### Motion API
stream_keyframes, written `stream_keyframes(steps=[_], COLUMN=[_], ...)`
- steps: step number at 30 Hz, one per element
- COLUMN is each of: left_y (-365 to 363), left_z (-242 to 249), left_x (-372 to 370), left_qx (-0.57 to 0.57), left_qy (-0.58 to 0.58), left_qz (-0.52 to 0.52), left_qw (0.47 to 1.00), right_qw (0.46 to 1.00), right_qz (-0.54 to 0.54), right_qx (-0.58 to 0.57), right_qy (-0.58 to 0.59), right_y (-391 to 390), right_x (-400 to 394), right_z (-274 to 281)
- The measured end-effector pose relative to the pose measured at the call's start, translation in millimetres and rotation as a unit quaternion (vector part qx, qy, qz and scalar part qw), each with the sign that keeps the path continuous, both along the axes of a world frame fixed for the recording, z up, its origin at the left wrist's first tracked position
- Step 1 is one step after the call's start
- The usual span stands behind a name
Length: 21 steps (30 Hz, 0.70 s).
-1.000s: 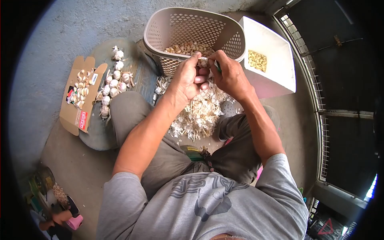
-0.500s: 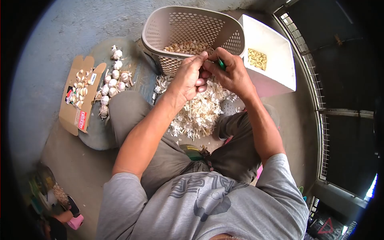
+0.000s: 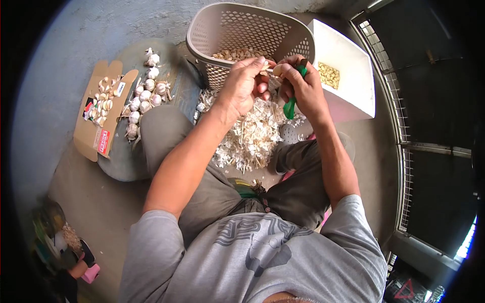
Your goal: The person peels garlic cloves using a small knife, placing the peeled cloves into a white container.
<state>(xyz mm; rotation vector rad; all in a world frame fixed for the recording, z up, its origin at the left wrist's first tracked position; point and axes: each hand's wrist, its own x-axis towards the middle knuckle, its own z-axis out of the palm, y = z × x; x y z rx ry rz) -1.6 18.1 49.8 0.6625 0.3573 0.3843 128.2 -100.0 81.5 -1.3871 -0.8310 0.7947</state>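
My left hand (image 3: 238,90) pinches a small garlic piece (image 3: 265,69) between thumb and fingers, in front of the basket's near rim. Close to its right, my right hand (image 3: 310,93) is closed around a small green-handled knife (image 3: 289,109); the fingers partly cover the tool. A pale garlic clove (image 3: 277,70) shows at the right thumb and fingertips. Beneath both hands lies a heap of papery garlic skins (image 3: 250,136). Behind them, the grey-brown perforated basket (image 3: 202,38) holds many unpeeled cloves (image 3: 240,53).
Right of the basket, a white foam box (image 3: 348,55) contains peeled cloves (image 3: 328,76). Garlic bulbs (image 3: 146,95) sit on a round stool (image 3: 121,169) at left, beside an opened cardboard box (image 3: 89,136) with loose cloves (image 3: 103,96). Another person's arm (image 3: 78,269) shows at lower left.
My hands have drawn apart, the right one moving rightward and turning so that more of the green handle shows. A clove is now visible at its fingertips. The view has shifted slightly.
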Motion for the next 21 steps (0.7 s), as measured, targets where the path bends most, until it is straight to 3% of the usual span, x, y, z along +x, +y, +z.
stream_keyframes(steps=[6,12,13,17,19,21], left_y=[4.2,27.7,36.8,59.0,57.5,47.1], left_z=[-4.1,16.1,14.9,-22.3,-18.5,0.9], left_x=[2.8,20.0,29.6,66.8,68.0,70.3], left_qx=[-0.001,0.14,0.232,0.313,0.318,0.276], left_qy=[0.008,0.07,0.08,0.218,0.17,0.118], left_qz=[0.028,0.076,0.073,0.072,0.053,0.021], left_qw=[1.0,0.985,0.967,0.922,0.931,0.953], right_qw=[0.984,0.978,0.977,0.978,0.977,0.99], right_qz=[0.023,0.022,0.014,-0.007,-0.027,-0.05], right_qx=[0.009,0.04,0.041,0.023,0.012,-0.002], right_qy=[0.179,0.204,0.211,0.208,0.209,0.132], right_y=[1.1,-3.9,-2.5,1.2,1.8,6.4], right_x=[21.6,33.8,37.2,53.0,52.4,50.5], right_z=[-1.1,5.2,4.1,-9.0,-7.2,-5.7])
